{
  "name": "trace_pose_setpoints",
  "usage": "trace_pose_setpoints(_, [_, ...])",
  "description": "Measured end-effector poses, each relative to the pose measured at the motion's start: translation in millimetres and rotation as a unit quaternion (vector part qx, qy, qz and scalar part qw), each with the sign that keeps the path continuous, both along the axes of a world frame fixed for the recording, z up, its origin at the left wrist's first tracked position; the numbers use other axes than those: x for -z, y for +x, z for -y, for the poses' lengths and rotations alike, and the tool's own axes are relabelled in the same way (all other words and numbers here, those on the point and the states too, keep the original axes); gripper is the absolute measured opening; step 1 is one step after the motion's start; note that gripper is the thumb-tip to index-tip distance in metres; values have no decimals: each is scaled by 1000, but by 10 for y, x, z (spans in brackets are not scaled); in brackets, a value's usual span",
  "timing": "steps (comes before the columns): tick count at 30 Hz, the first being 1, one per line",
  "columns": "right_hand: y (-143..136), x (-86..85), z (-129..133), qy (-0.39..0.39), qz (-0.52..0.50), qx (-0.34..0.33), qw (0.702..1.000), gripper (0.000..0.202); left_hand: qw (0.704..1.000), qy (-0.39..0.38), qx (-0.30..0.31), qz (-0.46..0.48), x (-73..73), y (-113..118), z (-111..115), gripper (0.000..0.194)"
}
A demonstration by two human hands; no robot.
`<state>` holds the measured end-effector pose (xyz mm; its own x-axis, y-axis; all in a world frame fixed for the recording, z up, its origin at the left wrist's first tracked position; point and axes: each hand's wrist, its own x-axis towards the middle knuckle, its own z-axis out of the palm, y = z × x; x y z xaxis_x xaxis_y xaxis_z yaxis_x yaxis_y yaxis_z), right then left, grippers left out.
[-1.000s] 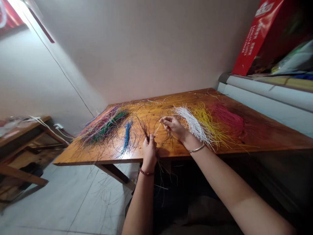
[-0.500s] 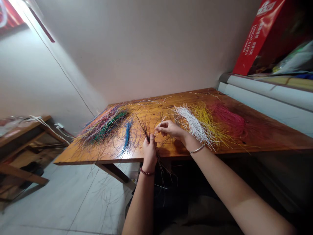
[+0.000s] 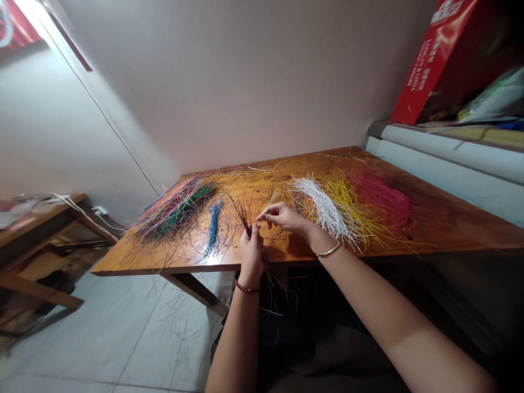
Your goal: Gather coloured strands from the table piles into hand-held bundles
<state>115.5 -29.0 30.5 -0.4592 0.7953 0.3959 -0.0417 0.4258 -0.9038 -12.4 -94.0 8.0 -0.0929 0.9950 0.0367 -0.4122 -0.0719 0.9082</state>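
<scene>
Brown-black strands [image 3: 244,214] fan upward from the left hand [image 3: 251,250], whose fingers are clenched firmly around the middle of the bunch, while the thin lower ends hang down past the front edge of the table [image 3: 118,264]. Close against that fist, on its right, the fingertips of the right hand [image 3: 282,216] are drawn together in a pinch on a slender pale strand [image 3: 272,198], part of which shows above the knuckles; how it runs between the two hands is too small to make out. Both hands are raised at the near side of the tabletop.

A string of dark red beads [image 3: 246,287] circles the left wrist, and a silver bangle [image 3: 328,251] sits around the right forearm near the wrist.

Just left of the held bunch lies a small blue bundle [image 3: 213,226], and beyond it a thicker green bundle [image 3: 187,208] rests against a tangled multicoloured pile [image 3: 166,210]. On the other side, near the right wrist, a white bundle [image 3: 325,212] spreads at a slant, a yellow bundle [image 3: 347,197] touches it, and a pink bundle [image 3: 387,199] lies farthest right.

Farther out, a red box [image 3: 429,71] stands on a pale ledge [image 3: 442,146] at the right, and a low wooden bench [image 3: 41,215] carries white cables [image 3: 69,204] at the left, above a tiled floor [image 3: 102,349].
</scene>
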Motion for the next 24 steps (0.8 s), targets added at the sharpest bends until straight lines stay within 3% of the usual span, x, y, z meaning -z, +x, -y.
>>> trace_pose_setpoints(11, [41,-40,-43,-56,-184,117,974,32,1000,4,0,20,5,-3,2,36])
trace_pose_setpoints(18, [18,-15,-57,-64,-152,114,980,34,1000,-8,-15,12,-19,6,8,38])
trace_pose_setpoints(24, [-5,5,-37,-36,-61,46,996,37,1000,-4,-8,14,-16,5,7,38])
